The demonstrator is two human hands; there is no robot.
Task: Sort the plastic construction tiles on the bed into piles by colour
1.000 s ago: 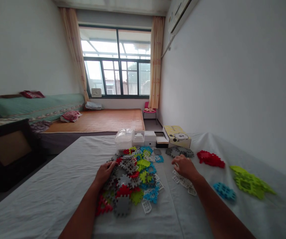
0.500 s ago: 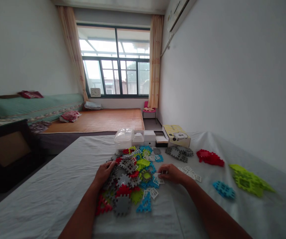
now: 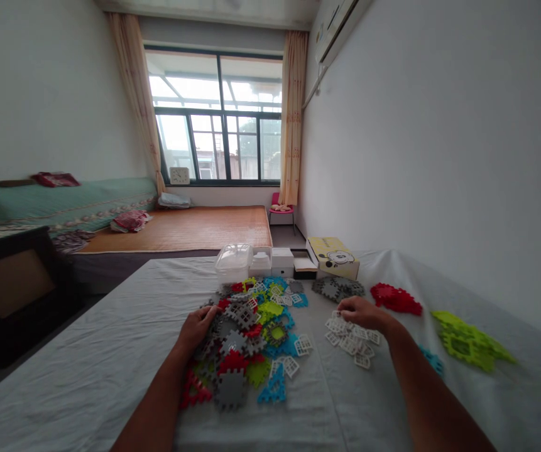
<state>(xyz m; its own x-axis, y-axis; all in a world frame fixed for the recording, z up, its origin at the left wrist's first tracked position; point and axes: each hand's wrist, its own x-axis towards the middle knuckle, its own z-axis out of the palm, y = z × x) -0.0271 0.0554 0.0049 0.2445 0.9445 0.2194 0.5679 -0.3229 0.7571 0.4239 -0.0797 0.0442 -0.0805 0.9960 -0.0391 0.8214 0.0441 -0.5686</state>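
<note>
Notched plastic pieces (image 3: 246,339) in red, grey, green, blue and white lie heaped on a cloth-covered desk (image 3: 124,333), a person's left hand (image 3: 198,323) at the heap's ten o'clock edge. Its bent fingers rest against the grey pieces, the heap spreading from one round to six o'clock of their tips; whether they grip a piece or merely steady the pile is hidden. The overlapping layers look unsettled: a push from that hand could slide upper pieces off toward three o'clock. A transparent box (image 3: 234,263) stands at the heap's twelve o'clock side.

Farther right, well apart from the heap, a loose pile of white lattice pieces (image 3: 352,339) spreads from four to six o'clock of the right hand's (image 3: 357,311) fingertips, touching them or just beside. Those fingers are bent close together, the gap too small to show whether a piece is pinched. A snagged lattice could drag its neighbours along, and a careless sweep toward twelve o'clock could mix white pieces into the grey stack (image 3: 337,288) near there. From the same fingertips, a red stack (image 3: 396,299) sits at three o'clock, a blue stack (image 3: 433,359), partly behind the forearm, at four, and a green stack (image 3: 472,342) between those directions, farthest out.
</note>
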